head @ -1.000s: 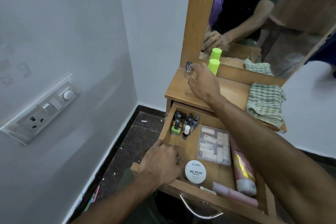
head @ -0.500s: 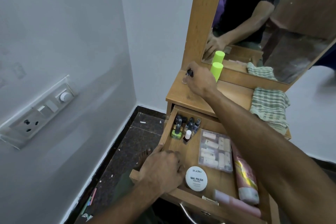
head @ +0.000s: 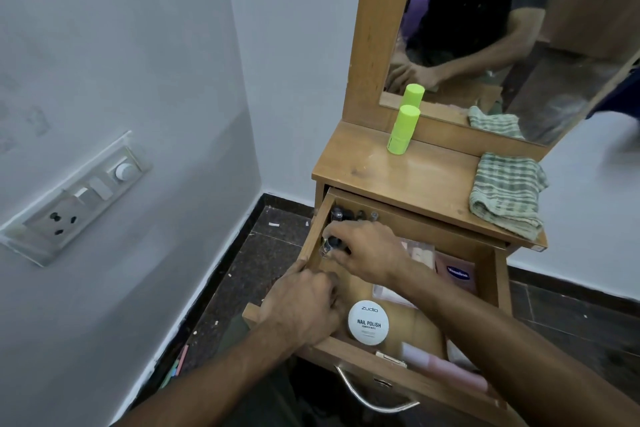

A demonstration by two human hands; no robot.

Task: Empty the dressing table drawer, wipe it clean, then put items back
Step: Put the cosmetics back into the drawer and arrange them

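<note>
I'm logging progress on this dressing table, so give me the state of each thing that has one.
drawer: pulled open, items inside
left hand: grips the drawer's left wall
right hand: holds a small bottle inside the drawer
green tube: upright on the tabletop, capped
checked cloth: folded on the tabletop
nail polish wipes tub: lid on, in drawer

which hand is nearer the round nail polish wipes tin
Left. The left hand grips the drawer's left wall right beside the wipes tin. The right hand is farther back in the drawer, pinching a small bottle.
</note>
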